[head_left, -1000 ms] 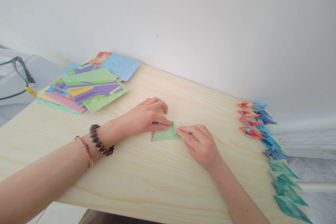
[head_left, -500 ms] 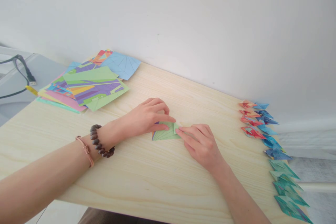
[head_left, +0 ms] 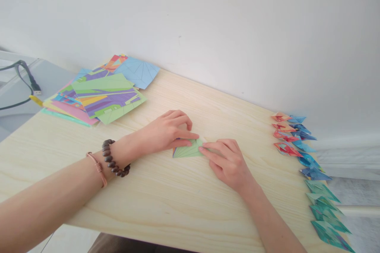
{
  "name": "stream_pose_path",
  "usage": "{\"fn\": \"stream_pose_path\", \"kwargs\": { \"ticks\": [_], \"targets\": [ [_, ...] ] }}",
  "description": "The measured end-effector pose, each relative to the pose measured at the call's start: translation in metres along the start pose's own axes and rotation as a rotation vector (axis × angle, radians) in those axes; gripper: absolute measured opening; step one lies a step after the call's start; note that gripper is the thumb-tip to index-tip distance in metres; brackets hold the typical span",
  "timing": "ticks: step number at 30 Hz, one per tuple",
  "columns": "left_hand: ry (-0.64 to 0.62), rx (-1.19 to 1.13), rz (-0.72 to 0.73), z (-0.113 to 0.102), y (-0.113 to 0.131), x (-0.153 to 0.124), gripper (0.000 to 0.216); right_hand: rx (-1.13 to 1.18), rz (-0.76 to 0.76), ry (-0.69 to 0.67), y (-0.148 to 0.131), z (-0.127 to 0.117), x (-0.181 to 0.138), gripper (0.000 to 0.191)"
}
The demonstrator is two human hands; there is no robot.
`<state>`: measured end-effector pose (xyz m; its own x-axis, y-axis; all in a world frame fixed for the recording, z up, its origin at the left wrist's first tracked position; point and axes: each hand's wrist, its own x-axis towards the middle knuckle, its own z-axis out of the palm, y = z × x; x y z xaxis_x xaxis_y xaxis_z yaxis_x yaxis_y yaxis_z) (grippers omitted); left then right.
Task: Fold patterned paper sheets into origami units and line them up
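A small piece of green origami paper [head_left: 187, 151], printed with crease lines, lies folded on the table. My left hand [head_left: 170, 130] presses down its upper edge, index finger stretched along it and thumb on its face. Purple and orange show at the paper's left corner beneath that hand. At the right corner, fingertips of my right hand [head_left: 227, 160] grip and press the paper; its thumb is mostly hidden. A dark bead bracelet [head_left: 109, 160] and a copper-coloured bangle [head_left: 99, 168] circle my left wrist.
Loose patterned origami sheets [head_left: 109, 95] are piled at the back left. Folded red paper pieces [head_left: 286, 149], blue ones [head_left: 308, 161] and green ones [head_left: 329, 217] line the table's right edge. A black USB cable [head_left: 31, 81] lies on a grey surface at far left. A white wall [head_left: 208, 27] stands behind.
The small flap at the paper's right corner now lies flatter under my right fingertips. My left hand has hardly moved. The view has shifted slightly.
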<state>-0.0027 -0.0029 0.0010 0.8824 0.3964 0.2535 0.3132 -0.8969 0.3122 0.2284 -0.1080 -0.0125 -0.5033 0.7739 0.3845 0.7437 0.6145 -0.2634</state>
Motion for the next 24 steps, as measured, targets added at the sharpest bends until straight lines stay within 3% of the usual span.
{"fn": "stream_pose_path", "kwargs": {
  "ticks": [24],
  "targets": [
    [-0.019,0.0,-0.011,-0.002,-0.0001,-0.0002,0.028,0.021,0.047,0.017,0.0014,0.0008,0.0004,0.038]
  ]
}}
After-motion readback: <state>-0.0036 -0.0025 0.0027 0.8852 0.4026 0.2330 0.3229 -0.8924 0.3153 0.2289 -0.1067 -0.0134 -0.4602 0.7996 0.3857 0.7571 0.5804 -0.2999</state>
